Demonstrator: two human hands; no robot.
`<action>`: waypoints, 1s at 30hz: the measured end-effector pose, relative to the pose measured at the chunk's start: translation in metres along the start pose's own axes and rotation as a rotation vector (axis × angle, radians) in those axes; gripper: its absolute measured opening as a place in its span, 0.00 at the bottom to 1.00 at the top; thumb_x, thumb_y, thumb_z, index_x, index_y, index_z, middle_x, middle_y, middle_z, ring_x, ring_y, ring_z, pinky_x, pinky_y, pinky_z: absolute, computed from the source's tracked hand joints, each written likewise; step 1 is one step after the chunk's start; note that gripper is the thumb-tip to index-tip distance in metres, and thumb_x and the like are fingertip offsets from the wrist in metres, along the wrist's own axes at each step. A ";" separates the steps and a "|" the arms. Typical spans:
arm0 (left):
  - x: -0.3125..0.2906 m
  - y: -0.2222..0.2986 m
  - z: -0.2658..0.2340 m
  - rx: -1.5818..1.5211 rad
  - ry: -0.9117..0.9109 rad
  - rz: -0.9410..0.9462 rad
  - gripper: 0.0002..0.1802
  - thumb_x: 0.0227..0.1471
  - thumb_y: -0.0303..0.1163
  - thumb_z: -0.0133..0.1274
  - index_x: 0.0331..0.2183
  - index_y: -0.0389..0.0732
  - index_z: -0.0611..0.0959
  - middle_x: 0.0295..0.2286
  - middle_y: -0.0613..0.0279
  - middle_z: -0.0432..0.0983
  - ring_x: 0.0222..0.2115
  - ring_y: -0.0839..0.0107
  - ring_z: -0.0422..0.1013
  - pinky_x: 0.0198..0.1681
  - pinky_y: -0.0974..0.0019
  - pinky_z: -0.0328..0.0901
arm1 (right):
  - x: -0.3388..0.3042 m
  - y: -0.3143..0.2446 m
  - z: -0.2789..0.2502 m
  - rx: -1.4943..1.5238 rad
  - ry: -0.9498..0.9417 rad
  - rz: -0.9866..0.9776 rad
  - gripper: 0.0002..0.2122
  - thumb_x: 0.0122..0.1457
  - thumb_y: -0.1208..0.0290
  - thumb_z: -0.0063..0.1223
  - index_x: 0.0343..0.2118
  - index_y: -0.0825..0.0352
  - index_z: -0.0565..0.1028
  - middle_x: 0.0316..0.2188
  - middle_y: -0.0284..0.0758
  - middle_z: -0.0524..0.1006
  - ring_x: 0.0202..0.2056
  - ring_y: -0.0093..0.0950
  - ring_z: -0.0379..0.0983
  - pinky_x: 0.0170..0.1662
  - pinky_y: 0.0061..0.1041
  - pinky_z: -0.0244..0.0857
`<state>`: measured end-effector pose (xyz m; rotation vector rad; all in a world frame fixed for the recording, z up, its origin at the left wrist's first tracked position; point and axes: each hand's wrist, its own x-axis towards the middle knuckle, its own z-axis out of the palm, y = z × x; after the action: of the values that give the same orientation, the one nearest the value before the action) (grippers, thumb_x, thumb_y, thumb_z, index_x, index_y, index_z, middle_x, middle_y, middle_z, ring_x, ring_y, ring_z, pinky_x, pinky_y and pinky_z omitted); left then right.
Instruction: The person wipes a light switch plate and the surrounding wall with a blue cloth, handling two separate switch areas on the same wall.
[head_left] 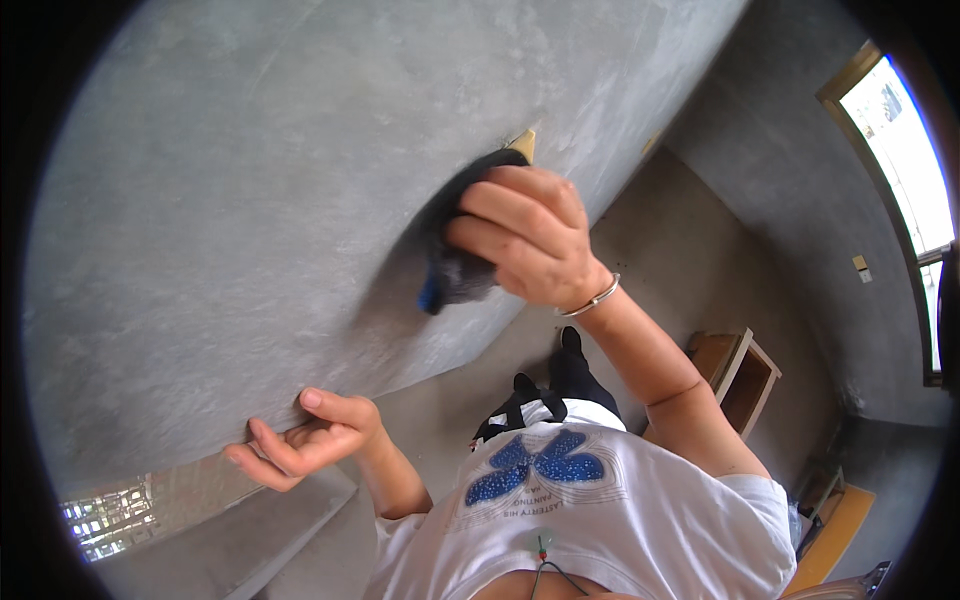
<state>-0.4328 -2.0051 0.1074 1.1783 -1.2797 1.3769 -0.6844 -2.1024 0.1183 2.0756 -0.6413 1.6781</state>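
Note:
My right hand point(535, 235) grips a black pad-like thing point(468, 268) with a bit of blue at its lower end. The fingers wrap over it, and its flat side rests at or very near the grey plastered wall point(250, 200). Motion blurs it, so its exact kind does not show. Just above it, a pale yellow patch point(527, 145) sits on the wall, partly hidden by the pad. Lower left, my left hand point(310, 435) is empty, its fingers loosely bent and apart, close to the wall's edge; whether they touch it I cannot tell.
On the floor to the right stands an open wooden box point(738, 380). A bright framed window point(895, 140) and a small wall plate point(861, 268) are on the right-hand wall. A yellow board point(838, 535) lies lower right. Behind my left hand runs a grey ledge point(240, 540).

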 end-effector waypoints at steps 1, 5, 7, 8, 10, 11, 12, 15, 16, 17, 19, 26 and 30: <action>-0.003 0.000 -0.001 -0.002 -0.006 -0.009 0.25 0.60 0.40 0.46 0.50 0.29 0.67 0.57 0.40 0.51 0.58 0.55 0.52 0.51 0.57 0.59 | -0.004 0.005 -0.001 0.002 0.011 0.043 0.12 0.42 0.80 0.52 0.31 0.62 0.79 0.39 0.33 0.76 0.42 0.33 0.72 0.43 0.29 0.68; -0.005 0.003 -0.002 0.020 -0.008 -0.016 0.25 0.60 0.40 0.46 0.49 0.29 0.67 0.57 0.39 0.51 0.55 0.57 0.55 0.47 0.60 0.61 | -0.001 0.022 -0.014 -0.087 0.068 0.177 0.16 0.40 0.83 0.46 0.34 0.67 0.78 0.39 0.37 0.77 0.42 0.37 0.72 0.46 0.33 0.65; -0.005 0.005 0.001 0.025 0.006 -0.020 0.25 0.60 0.41 0.46 0.49 0.29 0.67 0.57 0.39 0.51 0.53 0.58 0.57 0.46 0.60 0.61 | 0.005 0.004 -0.015 -0.117 0.010 0.156 0.14 0.41 0.80 0.49 0.34 0.65 0.78 0.39 0.35 0.76 0.41 0.35 0.72 0.45 0.31 0.65; -0.004 0.006 0.002 0.027 0.014 -0.020 0.25 0.60 0.41 0.46 0.49 0.29 0.67 0.56 0.39 0.51 0.52 0.58 0.58 0.46 0.61 0.61 | 0.006 -0.005 -0.012 -0.095 -0.013 0.142 0.14 0.41 0.79 0.50 0.34 0.65 0.78 0.39 0.34 0.76 0.41 0.35 0.72 0.45 0.30 0.65; -0.005 0.005 0.002 0.028 0.016 -0.036 0.25 0.60 0.41 0.45 0.49 0.30 0.67 0.56 0.38 0.52 0.51 0.59 0.59 0.45 0.61 0.62 | 0.010 -0.008 -0.006 -0.073 -0.018 0.080 0.13 0.41 0.76 0.53 0.34 0.64 0.79 0.39 0.32 0.76 0.41 0.33 0.72 0.44 0.30 0.65; -0.005 0.004 0.002 0.027 0.017 -0.044 0.25 0.61 0.41 0.45 0.49 0.30 0.67 0.56 0.38 0.52 0.50 0.60 0.60 0.45 0.62 0.62 | 0.009 -0.003 -0.008 -0.078 -0.035 0.057 0.13 0.42 0.77 0.52 0.34 0.64 0.79 0.39 0.33 0.76 0.41 0.33 0.72 0.44 0.30 0.65; -0.006 0.003 0.002 0.034 0.019 -0.038 0.24 0.61 0.41 0.45 0.49 0.30 0.67 0.56 0.38 0.52 0.50 0.60 0.60 0.45 0.62 0.62 | 0.009 0.003 -0.011 -0.080 -0.053 0.032 0.13 0.42 0.77 0.52 0.34 0.64 0.79 0.38 0.33 0.76 0.41 0.33 0.72 0.45 0.30 0.65; -0.005 0.001 0.002 0.041 0.021 -0.016 0.24 0.61 0.42 0.45 0.49 0.30 0.67 0.56 0.39 0.53 0.49 0.60 0.60 0.45 0.62 0.62 | 0.008 0.033 -0.025 -0.099 -0.058 0.094 0.14 0.41 0.80 0.50 0.34 0.65 0.78 0.38 0.34 0.76 0.41 0.33 0.73 0.46 0.31 0.66; -0.004 0.003 0.002 0.045 0.023 -0.016 0.24 0.61 0.42 0.45 0.49 0.30 0.67 0.56 0.39 0.53 0.49 0.60 0.60 0.45 0.61 0.62 | 0.006 0.033 -0.026 -0.117 -0.053 0.112 0.15 0.40 0.80 0.50 0.34 0.65 0.78 0.38 0.34 0.76 0.41 0.33 0.73 0.45 0.31 0.67; -0.004 0.005 0.003 0.048 0.025 -0.016 0.24 0.61 0.42 0.45 0.49 0.30 0.67 0.56 0.39 0.53 0.49 0.60 0.60 0.45 0.61 0.62 | 0.006 0.029 -0.026 -0.136 -0.047 0.130 0.15 0.40 0.80 0.51 0.34 0.65 0.78 0.38 0.34 0.76 0.41 0.33 0.73 0.45 0.31 0.67; -0.004 0.006 0.003 0.048 0.022 -0.023 0.25 0.61 0.42 0.46 0.49 0.30 0.67 0.55 0.39 0.53 0.49 0.60 0.60 0.45 0.61 0.62 | 0.005 0.011 -0.019 -0.079 -0.049 0.086 0.15 0.40 0.79 0.52 0.35 0.65 0.78 0.37 0.34 0.76 0.41 0.33 0.73 0.45 0.30 0.67; -0.007 0.000 -0.001 0.027 0.014 -0.019 0.23 0.60 0.40 0.48 0.48 0.31 0.68 0.56 0.40 0.53 0.47 0.62 0.61 0.44 0.62 0.62 | -0.003 0.033 -0.019 -0.043 -0.026 0.157 0.15 0.42 0.85 0.48 0.37 0.70 0.75 0.40 0.41 0.76 0.42 0.40 0.72 0.45 0.36 0.67; -0.009 0.005 0.005 -0.026 0.025 -0.020 0.23 0.59 0.38 0.47 0.49 0.31 0.68 0.56 0.40 0.52 0.46 0.62 0.62 0.42 0.62 0.63 | -0.052 0.067 -0.034 0.286 0.168 1.150 0.09 0.59 0.82 0.43 0.40 0.70 0.74 0.35 0.34 0.75 0.38 0.22 0.71 0.40 0.23 0.66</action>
<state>-0.4362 -2.0104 0.0983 1.1503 -1.2611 1.3528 -0.7596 -2.1327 0.0760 1.7514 -1.8522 2.5889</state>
